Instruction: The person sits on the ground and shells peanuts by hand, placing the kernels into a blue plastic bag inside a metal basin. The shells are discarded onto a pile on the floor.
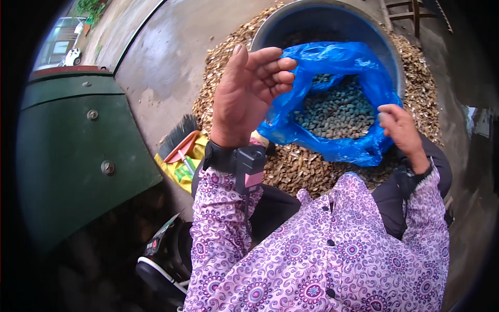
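A crumpled blue plastic bag (296,112) lies open in front of me, part of it inside a large metal basin (382,39). Small round greyish pieces (338,112), like nuts or shells, fill the bag; their exact kind is unclear. My left hand (248,91) is raised over the bag's left edge, palm showing, thumb apart from loosely bent fingers, with nothing in it. At the bag's right edge, my right hand (403,132) has its fingers closed in a pinch. A pale spot shows at its fingertips; whether it is a nail or a small piece, I cannot tell.
Brown broken shells or husks (301,169) are heaped around the basin. A brush (178,136) and a pink dustpan (179,145) rest by a yellow sack (179,171) on the left. A green metal panel (78,151) stands farther left. A wooden frame (416,15) is at the far right.
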The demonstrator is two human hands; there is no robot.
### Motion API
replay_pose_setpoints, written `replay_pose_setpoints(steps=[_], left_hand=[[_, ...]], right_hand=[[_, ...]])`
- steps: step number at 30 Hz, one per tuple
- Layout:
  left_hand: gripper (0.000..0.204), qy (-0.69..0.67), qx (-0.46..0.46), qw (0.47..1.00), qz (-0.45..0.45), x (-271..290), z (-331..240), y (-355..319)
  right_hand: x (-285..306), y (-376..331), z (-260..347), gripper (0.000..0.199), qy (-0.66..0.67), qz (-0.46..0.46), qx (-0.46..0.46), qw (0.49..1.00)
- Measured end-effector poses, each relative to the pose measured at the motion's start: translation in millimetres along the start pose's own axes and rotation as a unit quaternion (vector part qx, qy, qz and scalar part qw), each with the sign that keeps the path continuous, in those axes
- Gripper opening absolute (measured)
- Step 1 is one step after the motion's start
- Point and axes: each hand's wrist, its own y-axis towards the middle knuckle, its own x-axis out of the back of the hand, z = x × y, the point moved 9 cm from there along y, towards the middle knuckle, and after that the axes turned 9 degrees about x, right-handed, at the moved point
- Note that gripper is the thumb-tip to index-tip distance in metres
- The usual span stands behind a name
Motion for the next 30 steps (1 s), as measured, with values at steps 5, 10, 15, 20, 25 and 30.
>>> replay_pose_setpoints(steps=[5, 10, 15, 20, 25, 30], left_hand=[[0.053, -0.005, -0.014, 1.000, 0.027, -0.9, -8.2, -9.3], [0.054, -0.052, -0.026, 0.997, 0.048, 11.0, -14.0, -15.6], [0.053, -0.058, -0.024, 0.997, 0.043, 17.9, -12.2, -14.2], [0.052, -0.055, -0.047, 0.997, 0.017, 24.5, -21.0, -12.6], [0.051, -0.064, -0.033, 0.997, 0.019, 30.3, -16.0, -10.3], [0.051, -0.055, -0.021, 0.998, 0.029, 27.0, -11.4, -10.1]], right_hand=[[-75.2, 30.3, -42.8, 0.029, -0.342, 0.174, 0.148, 0.912], [-97.7, 50.7, -51.6, 0.035, -0.320, 0.080, 0.195, 0.924], [-100.3, 68.9, -64.1, 0.041, -0.331, 0.039, 0.201, 0.921], [-106.8, 72.6, -69.8, 0.042, -0.402, 0.087, 0.110, 0.905], [-119.5, 71.2, -71.5, 0.046, -0.355, 0.142, 0.076, 0.921], [-95.7, 82.7, -68.7, 0.046, -0.297, 0.020, 0.177, 0.938]])
